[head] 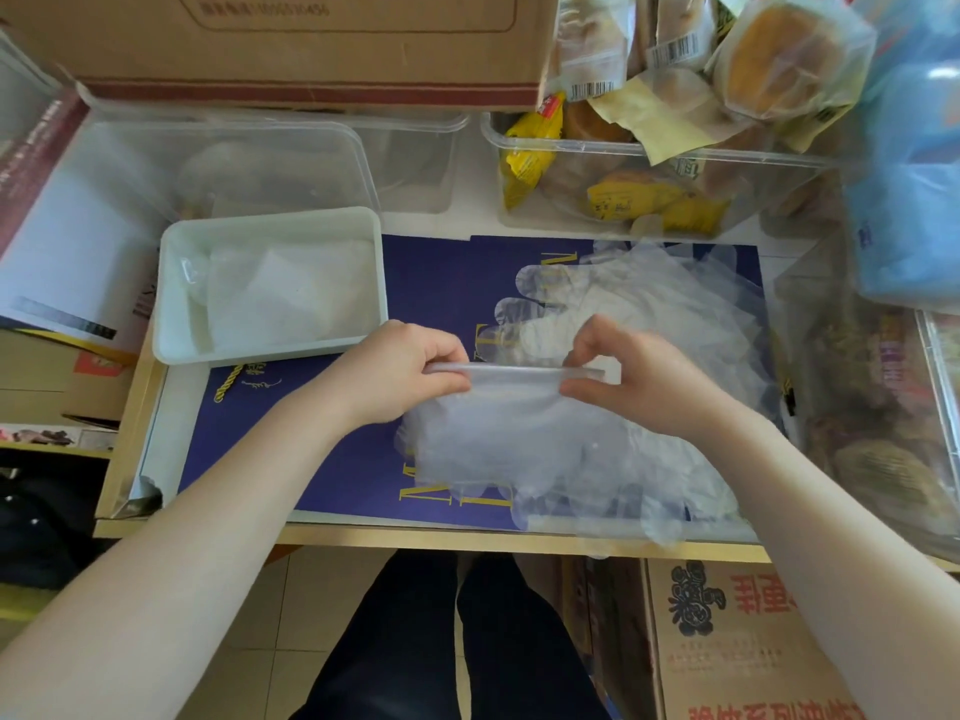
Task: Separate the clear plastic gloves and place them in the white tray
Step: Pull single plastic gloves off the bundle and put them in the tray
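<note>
Both hands, left hand (410,371) and right hand (631,379), pinch one glove's (514,433) cuff; pile (649,304) count unclear.

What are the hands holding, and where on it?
Both hands, left hand and right hand, pinch one clear plastic glove at its cuff edge.

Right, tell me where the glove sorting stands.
Done: the white tray already holds some clear gloves, lying flat inside. In hand: the left hand and right hand pinch the cuff edge of one glove above the blue sheet. Left: a loose pile of gloves beyond the hands, and more under the held one near the table edge.
</note>
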Available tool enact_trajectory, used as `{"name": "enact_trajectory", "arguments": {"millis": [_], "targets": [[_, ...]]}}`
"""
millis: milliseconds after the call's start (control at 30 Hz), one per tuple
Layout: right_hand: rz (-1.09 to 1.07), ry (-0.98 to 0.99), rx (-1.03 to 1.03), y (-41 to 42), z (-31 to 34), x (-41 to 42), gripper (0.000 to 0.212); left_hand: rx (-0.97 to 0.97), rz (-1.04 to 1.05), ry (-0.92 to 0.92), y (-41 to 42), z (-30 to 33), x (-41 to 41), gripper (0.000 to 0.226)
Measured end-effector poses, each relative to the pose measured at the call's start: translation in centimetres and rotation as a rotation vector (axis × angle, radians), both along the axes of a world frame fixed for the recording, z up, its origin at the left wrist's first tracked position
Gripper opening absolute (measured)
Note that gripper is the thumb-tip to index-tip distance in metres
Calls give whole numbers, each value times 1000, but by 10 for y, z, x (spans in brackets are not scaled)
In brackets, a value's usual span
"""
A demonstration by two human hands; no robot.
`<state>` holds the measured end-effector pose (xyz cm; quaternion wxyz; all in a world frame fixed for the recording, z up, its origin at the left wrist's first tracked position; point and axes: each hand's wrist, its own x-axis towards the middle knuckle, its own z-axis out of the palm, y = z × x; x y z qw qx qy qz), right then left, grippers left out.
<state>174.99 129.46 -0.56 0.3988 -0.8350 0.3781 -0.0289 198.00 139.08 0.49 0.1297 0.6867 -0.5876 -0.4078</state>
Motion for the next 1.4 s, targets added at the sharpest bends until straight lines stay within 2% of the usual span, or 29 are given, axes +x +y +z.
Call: {"name": "enact_trajectory", "arguments": {"millis": [67, 100, 200, 267, 367, 433, 467, 533, 600, 667, 733, 800, 867, 933, 1067, 1167, 1300, 1400], "targets": [[99, -43, -35, 9, 4, 16, 37, -25, -47, -28, 0, 5, -4, 10], [157, -46, -59, 14, 7, 26, 39, -46, -69, -40, -1, 8, -7, 10], [251, -52, -118, 23, 11, 47, 19, -118, -70, -61, -3, 15, -13, 8], [196, -46, -70, 21, 13, 49, 19, -331, 6, -152, 1, 13, -14, 16], [10, -11, 22, 18, 15, 44, 33, -787, 172, -439, 14, 8, -15, 36], [-135, -9, 137, 20, 15, 42, 36, -877, 206, -419, 24, 1, -23, 38], [-191, -26, 212, 22, 14, 41, 33, -846, 185, -364, 28, -3, -28, 40], [-258, -99, 371, 27, 13, 41, 29, -645, 217, -134, 32, -9, -41, 48], [-301, -217, 537, 32, 13, 40, 24, -424, 376, 189, 31, -9, -50, 58], [-358, -336, 688, 34, 16, 39, 18, -287, 529, 471, 28, -8, -49, 69], [-390, -378, 750, 35, 17, 36, 15, -200, 566, 735, 28, -8, -43, 74], [-402, -386, 781, 35, 16, 31, 9, -131, 578, 913, 30, -5, -40, 72], [-405, -385, 817, 37, 14, 28, 11, -118, 606, 939, 32, -4, -40, 68], [-402, -402, 769, 40, 13, 29, 13, -153, 593, 854, 33, -4, -41, 65], [-367, -510, 468, 41, 11, 38, 31, -179, 493, 643, 32, -3, -40, 62], [-303, -464, 236, 39, 11, 41, 32, -160, 456, 605, 32, 1, -38, 56], [-305, -537, 282, 35, 16, 38, 25, -229, 553, 654, 35, 4, -37, 36], [-295, -540, 321, 34, 20, 39, 25, -310, 509, 603, 36, 7, -36, 25]]}}
